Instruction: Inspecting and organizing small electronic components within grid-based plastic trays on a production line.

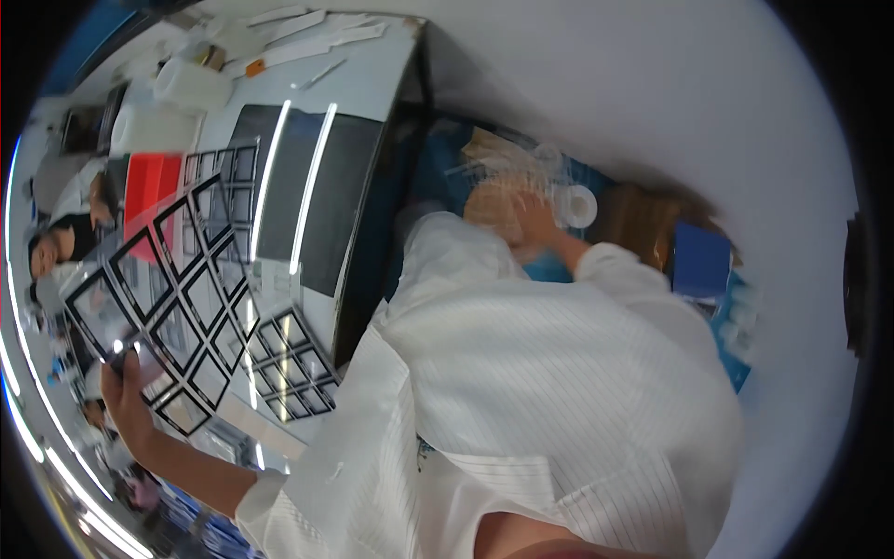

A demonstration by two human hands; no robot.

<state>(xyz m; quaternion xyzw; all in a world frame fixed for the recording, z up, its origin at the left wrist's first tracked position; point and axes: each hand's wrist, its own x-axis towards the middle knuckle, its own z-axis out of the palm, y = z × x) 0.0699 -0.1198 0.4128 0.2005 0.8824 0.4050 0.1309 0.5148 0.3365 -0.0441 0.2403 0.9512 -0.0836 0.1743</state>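
- Clamps the left hand [126,396] on the lower-left edge of a clear thin sheet with black square frames [177,297].
- Slants up and right from that hand, toward the light-grey table [358,88]; cannot tell its long axis.
- Lies well apart from the right hand [538,222], blurred over a tan paper-like piece [486,205]; cannot tell whether gripping.
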